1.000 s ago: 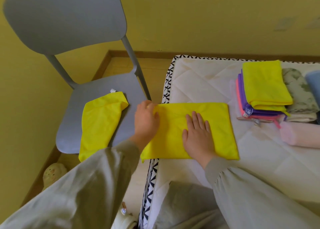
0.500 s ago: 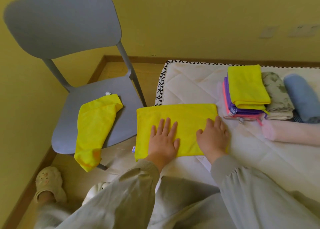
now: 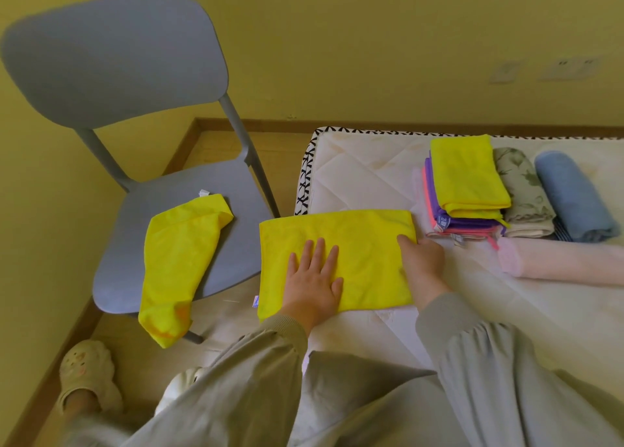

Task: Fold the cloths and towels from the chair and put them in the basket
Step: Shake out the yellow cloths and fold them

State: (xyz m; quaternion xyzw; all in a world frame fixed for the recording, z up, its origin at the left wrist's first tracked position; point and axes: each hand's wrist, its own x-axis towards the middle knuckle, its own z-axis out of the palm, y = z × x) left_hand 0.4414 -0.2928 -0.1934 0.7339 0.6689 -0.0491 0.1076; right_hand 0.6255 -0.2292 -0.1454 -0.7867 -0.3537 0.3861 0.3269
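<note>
My right hand (image 3: 423, 261) has slid over to grip the right edge of the folded yellow microfibre cloth (image 3: 364, 244). My left hand (image 3: 314, 277) lies flat, fingers spread, ready for the next fold.

Wall (image 3: 371, 41): yellow, plain, spans the far side and the left.
Wall plates, two: one (image 3: 506, 71) and a wider one (image 3: 570, 66) just right of it, far right on the wall, both blurred.
Skirting (image 3: 270, 124): brown wood, runs along the foot of the wall, turns the corner at far left.
Floor (image 3: 202, 149): light wood, left of the mattress.
Mattress (image 3: 506, 311): white, quilted in diagonal stitching, fills the right half.
Trim (image 3: 305, 179): black-and-white pattern along the mattress's left and far edges.
Clog (image 3: 84, 365): beige, perforated, worn on a foot, near left on the floor.
Shoe (image 3: 179, 382): white, partly hidden, right of the clog.
</note>
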